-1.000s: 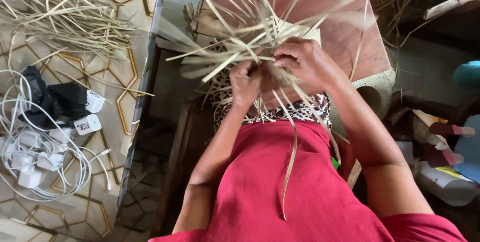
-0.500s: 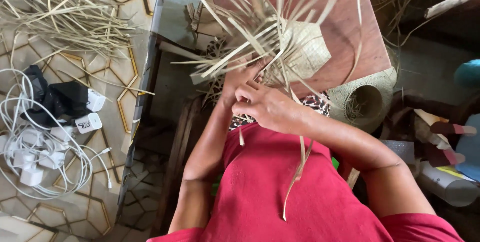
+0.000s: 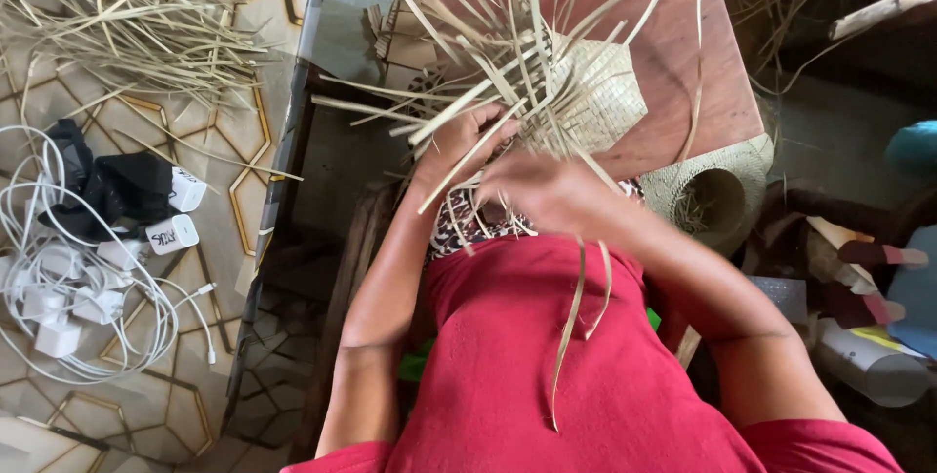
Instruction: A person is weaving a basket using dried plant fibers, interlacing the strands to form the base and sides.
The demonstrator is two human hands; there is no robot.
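Observation:
A half-woven piece of pale straw [image 3: 590, 92] rests on a reddish wooden board [image 3: 683, 53], with many loose strips [image 3: 488, 34] fanning out from it. My left hand [image 3: 454, 146] grips a bunch of those strips at the piece's left edge. My right hand [image 3: 537, 190], blurred by motion, sits just below and right of the left hand, fingers closed around strips. Two long strips [image 3: 576, 336] hang down over my red shirt.
A heap of loose straw strips [image 3: 117, 24] lies on the patterned floor at upper left. White chargers and cables [image 3: 78, 278] with a black item lie at left. A finished woven straw basket [image 3: 717, 195] sits right of my arm. Coloured rolls [image 3: 859, 278] are at right.
The woven piece has turned, its woven face now showing at right. My right hand dropped from the top of the bundle to below the left hand, pulling strips toward my body.

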